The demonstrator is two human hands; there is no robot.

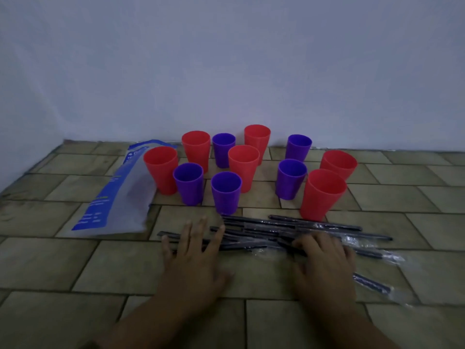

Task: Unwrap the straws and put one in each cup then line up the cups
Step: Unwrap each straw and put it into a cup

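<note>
Several red cups [243, 167] and several purple cups [226, 192] stand upright and scattered on the tiled surface, all without straws. In front of them lies a loose pile of dark straws [261, 233] in clear wrappers. My left hand [193, 258] lies flat with straight, spread fingers on the left ends of the straws. My right hand [324, 260] rests palm down on the right part of the pile, its fingers slightly bent over the wrappers. One wrapped straw [372, 283] lies apart at the right.
A blue and clear plastic bag [118, 197] lies flat to the left of the cups. A pale wall [226, 71] rises right behind the cups. The tiled surface [75, 268] stretches toward me.
</note>
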